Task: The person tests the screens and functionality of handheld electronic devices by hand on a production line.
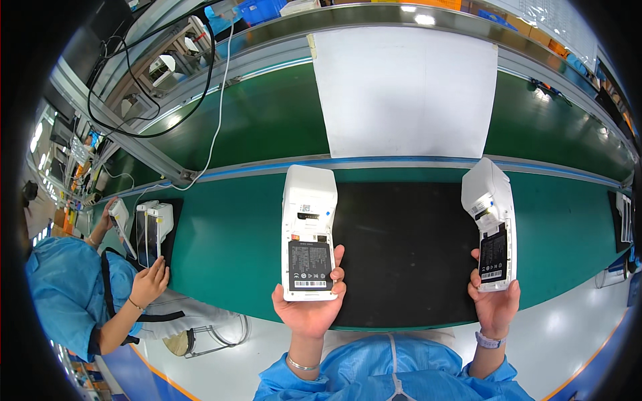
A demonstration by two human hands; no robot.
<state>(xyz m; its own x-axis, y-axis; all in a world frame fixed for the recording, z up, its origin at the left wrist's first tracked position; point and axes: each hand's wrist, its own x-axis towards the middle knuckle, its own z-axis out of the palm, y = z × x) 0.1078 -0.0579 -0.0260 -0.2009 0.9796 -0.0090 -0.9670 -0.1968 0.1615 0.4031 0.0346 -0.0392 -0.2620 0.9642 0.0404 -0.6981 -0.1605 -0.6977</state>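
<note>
My left hand (311, 314) is closed around the lower end of a white handheld payment terminal (309, 187), its back turned up and a black battery (309, 267) showing in the open bay. On the right, my right hand (496, 309) grips a second white payment terminal (491, 184) by its lower end. That one is tilted, and a black battery (493, 257) shows in its back too. Both terminals are held upright, apart from each other, on either side of the black mat (404, 254). Their front sides are hidden.
A co-worker in blue (67, 287) sits at the left, hands on several similar terminals (154, 230). The green table (221, 234) meets a rail and a green conveyor belt (267, 113), with a white sheet (408, 93) across it. Cables (217, 120) hang at upper left. More devices (623, 217) stand far right.
</note>
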